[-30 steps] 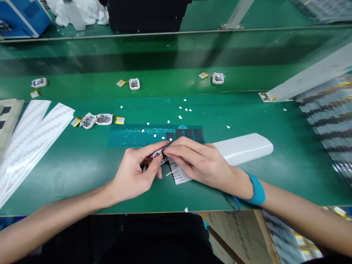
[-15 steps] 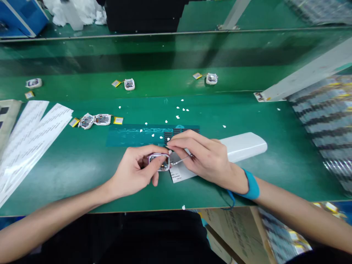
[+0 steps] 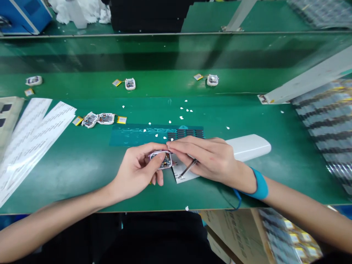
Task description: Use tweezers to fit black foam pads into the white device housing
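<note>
My left hand (image 3: 136,170) grips a small white-rimmed watch case (image 3: 167,162), its circuit board facing up and the thumb lying over the board. A bit of yellow shows beneath those fingers. My right hand (image 3: 214,159), with a blue strap round its wrist, keeps metal tweezers (image 3: 188,169) in its curled fingers. The tweezers slant down to the left, their tip over a printed white sheet (image 3: 189,177). Thumb and forefinger of that hand pinch close to the case's upper right corner; what lies between them is too small to tell.
Behind the hands lies a teal film sheet (image 3: 132,136) with black strips (image 3: 185,134). Small white stickers dot the green table (image 3: 82,176). Opened watch cases (image 3: 106,118) with batteries lie farther back. Label sheets (image 3: 35,143) are at left, stacked trays (image 3: 327,124) at right.
The tweezers have swung down, their tip leaving the case's right edge. My right fingertips have drawn closer to the case's upper corner. My left hand still holds the case.
</note>
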The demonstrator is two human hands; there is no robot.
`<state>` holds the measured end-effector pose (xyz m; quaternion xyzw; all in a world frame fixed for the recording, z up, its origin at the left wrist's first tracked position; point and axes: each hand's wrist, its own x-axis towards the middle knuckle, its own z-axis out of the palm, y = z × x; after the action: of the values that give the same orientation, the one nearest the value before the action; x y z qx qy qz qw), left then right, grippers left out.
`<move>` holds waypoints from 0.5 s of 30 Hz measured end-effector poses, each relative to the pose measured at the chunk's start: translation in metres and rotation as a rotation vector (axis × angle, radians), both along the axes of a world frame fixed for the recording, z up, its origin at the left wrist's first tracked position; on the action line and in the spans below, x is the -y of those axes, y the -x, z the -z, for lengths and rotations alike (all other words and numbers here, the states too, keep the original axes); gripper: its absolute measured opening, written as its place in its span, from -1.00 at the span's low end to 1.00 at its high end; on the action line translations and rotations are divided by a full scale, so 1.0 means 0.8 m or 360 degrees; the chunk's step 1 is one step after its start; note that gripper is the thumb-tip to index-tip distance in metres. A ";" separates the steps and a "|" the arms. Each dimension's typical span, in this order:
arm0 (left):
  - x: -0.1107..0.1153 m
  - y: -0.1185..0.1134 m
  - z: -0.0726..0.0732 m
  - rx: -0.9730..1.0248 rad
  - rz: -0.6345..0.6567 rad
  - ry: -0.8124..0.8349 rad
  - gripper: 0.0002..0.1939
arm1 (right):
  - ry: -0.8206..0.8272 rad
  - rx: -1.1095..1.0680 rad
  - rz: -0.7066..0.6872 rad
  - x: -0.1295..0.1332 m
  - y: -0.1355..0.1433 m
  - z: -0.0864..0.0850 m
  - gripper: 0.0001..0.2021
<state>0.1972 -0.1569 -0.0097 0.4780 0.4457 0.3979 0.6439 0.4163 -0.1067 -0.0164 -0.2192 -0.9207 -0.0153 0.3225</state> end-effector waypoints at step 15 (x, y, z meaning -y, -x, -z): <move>-0.006 0.001 0.000 0.0004 -0.0083 -0.0033 -0.77 | 0.0102 0.0023 -0.0040 -0.005 -0.004 -0.006 -0.74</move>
<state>0.1961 -0.1525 -0.0094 0.4722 0.4530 0.4197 0.6289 0.4195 -0.1030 -0.0116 -0.2176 -0.9257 0.0166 0.3089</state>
